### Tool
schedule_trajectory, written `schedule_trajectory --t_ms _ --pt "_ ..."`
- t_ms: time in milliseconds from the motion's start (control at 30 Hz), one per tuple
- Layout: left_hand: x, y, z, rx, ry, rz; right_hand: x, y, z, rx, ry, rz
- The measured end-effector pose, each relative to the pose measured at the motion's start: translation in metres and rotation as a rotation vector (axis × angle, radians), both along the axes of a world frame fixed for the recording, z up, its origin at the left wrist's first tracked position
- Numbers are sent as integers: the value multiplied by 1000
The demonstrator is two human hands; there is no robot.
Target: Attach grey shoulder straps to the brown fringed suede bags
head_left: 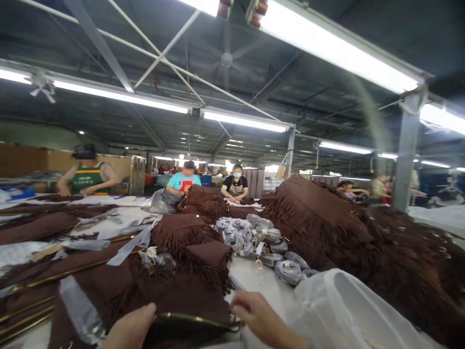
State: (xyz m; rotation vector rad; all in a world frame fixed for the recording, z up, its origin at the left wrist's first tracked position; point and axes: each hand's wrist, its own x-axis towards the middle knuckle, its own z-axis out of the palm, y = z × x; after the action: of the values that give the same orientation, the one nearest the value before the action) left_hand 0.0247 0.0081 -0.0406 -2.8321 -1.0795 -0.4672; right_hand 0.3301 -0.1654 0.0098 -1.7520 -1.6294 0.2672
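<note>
A dark brown bag [185, 295] lies right before me at the bottom middle, its mouth edged by a shiny gold-coloured zipper [196, 318]. My left hand [131, 328] grips the bag's left end, thumb on the edge of the mouth. At the right end of the zipper, my right hand [258, 317] has its fingers closed on the corner; whether it pinches a zipper pull is too blurred to tell. Beyond the bag lie brown fringed pieces [181, 228]. A thin clear plastic strip [80, 308] rests on brown material left of my left hand.
Coiled straps in clear wrap [288, 271] lie ahead to the right. Behind them rises a large pile of brown fringed bags [316, 208]. White translucent sheeting [330, 305] bulges near my right arm. Several co-workers stand across the table, one in a green apron [92, 179].
</note>
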Motion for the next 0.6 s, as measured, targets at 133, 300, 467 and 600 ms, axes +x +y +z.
schedule_trajectory --t_ms 133,300,467,600 --pt "11 -22 39 -101 -28 179 49 22 -2 24 135 -184" --pt "13 -28 44 -159 -46 203 52 35 -3 48 196 -252" --pt "7 -30 37 -162 -209 146 -35 17 23 15 111 262" --pt "3 -39 46 -187 -299 95 -81 25 4 -192 -97 553"
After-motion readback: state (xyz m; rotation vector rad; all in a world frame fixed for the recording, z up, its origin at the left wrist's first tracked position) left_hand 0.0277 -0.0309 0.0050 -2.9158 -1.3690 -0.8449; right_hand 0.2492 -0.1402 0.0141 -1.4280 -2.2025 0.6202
